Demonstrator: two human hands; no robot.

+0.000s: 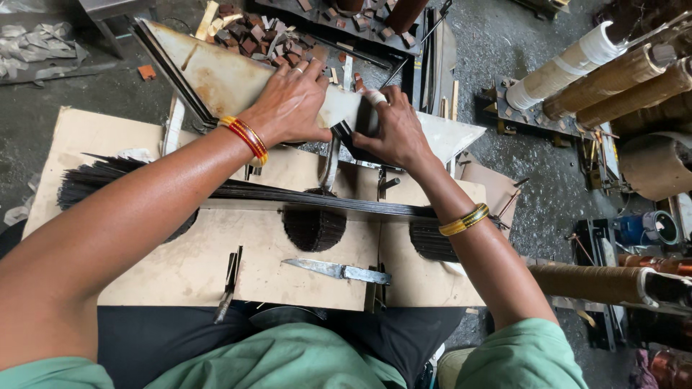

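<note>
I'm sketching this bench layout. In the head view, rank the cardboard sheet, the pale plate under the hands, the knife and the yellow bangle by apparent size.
1. cardboard sheet
2. pale plate, partly covered by the hands
3. knife
4. yellow bangle
</note>
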